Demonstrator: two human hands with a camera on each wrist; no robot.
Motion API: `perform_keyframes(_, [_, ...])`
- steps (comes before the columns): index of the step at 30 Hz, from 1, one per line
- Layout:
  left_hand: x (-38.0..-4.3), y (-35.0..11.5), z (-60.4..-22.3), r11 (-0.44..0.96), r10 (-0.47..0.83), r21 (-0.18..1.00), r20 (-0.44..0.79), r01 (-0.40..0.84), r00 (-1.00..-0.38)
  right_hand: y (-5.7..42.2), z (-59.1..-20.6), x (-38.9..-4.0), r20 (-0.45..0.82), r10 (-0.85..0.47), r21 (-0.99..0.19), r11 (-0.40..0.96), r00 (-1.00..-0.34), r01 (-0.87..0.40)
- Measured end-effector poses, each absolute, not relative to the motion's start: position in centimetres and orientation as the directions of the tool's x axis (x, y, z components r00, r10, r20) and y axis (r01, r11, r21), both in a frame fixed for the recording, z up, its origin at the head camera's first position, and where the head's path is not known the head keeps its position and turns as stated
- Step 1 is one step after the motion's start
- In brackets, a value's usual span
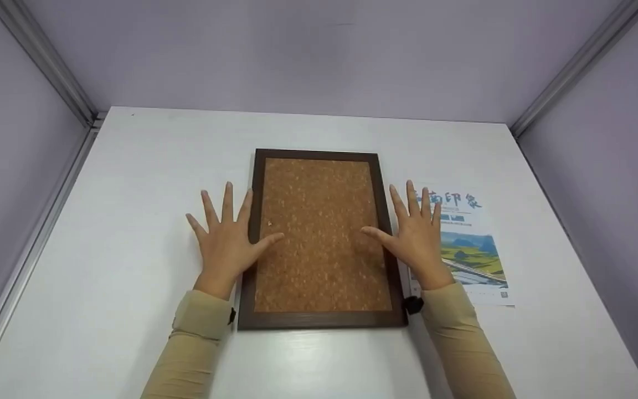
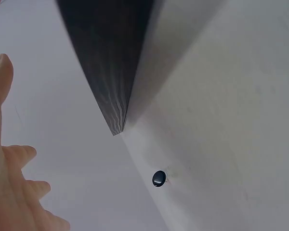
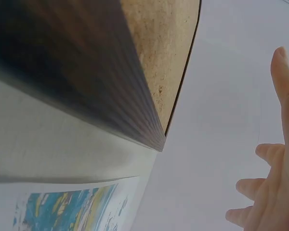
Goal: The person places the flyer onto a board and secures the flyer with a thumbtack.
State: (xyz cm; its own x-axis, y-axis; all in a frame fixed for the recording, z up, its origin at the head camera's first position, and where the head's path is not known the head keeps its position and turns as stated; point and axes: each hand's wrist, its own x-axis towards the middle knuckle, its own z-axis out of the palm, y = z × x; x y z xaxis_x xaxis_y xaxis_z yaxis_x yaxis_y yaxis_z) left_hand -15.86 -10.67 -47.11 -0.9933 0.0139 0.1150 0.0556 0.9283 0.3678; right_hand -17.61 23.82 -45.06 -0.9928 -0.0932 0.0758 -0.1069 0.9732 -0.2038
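A cork board [image 1: 319, 238] with a dark brown wooden frame lies in the middle of the white table. My left hand [image 1: 225, 244] is spread over its left edge, thumb across the cork. Over the right edge is my right hand [image 1: 418, 241], fingers also spread and thumb pointing inward. Both hands hold nothing; in the wrist views they appear raised clear of the board. A printed poster [image 1: 474, 255] with blue lettering and a landscape picture lies to the right, partly hidden by my right hand and sleeve.
The white table [image 1: 130, 221] meets a pale back wall [image 1: 308, 55], with panels at both sides. A small round black thing [image 2: 159, 178] shows on the white surface in the left wrist view; its kind is unclear.
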Motion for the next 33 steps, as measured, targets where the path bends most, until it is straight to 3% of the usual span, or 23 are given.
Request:
perform_keyframes(16, [-15.7,-11.1,-47.0,0.850,-0.018,0.524,0.132,0.055,-0.991,25.9,-44.0,-17.5,0.034,-0.049,-0.443,0.895,-0.998,-0.059])
perform_keyframes(24, [-16.1,-11.1,-47.0,0.736,-0.017,0.677,0.009,-0.006,-1.000,27.8,-43.8,-17.4,0.044,0.010,-0.580,0.814,-0.999,-0.017])
perform_keyframes(33, [-16.4,-11.6,-48.1,0.688,0.012,0.723,-0.105,-0.068,-0.994,30.6,-44.5,-17.2,-0.019,0.011,-0.718,0.696,-1.000,0.021])
